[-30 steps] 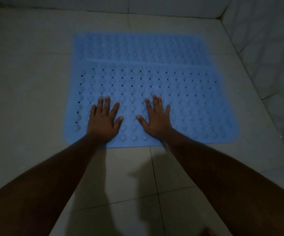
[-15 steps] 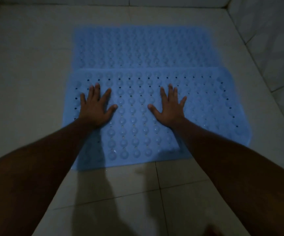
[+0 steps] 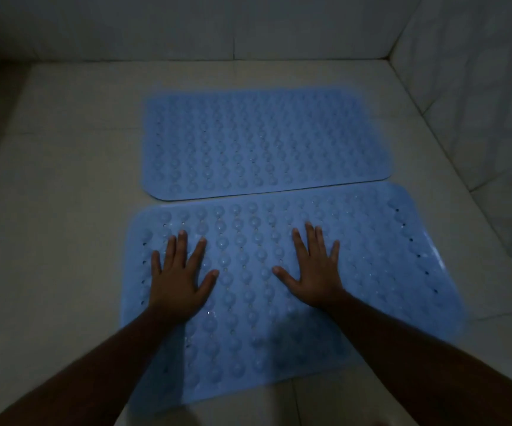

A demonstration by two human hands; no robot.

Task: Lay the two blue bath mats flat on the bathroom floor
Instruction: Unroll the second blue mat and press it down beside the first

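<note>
Head view looks down into a dim bathroom corner: a pale tiled floor [image 3: 64,210] with thin grout lines, meeting a light tiled back wall [image 3: 248,26] at the top and a light tiled side wall [image 3: 479,103] on the right. Nearest the person lies the near blue rubber bath mat [image 3: 248,302], a rounded rectangle covered in raised bumps and small holes, spread flat on the floor. Just beyond its far edge lies the far blue rubber bath mat [image 3: 264,142], of the same pattern, also flat; the two edges run almost side by side, touching or nearly so at the right and a narrow strip of floor showing at the left. The left hand [image 3: 181,278] rests palm down on the left part of the near mat, fingers spread, grasping nothing. The right hand [image 3: 313,272] rests likewise on its middle, fingers spread, released. Both forearms cross the mat's near edge and hide parts of it.
</note>
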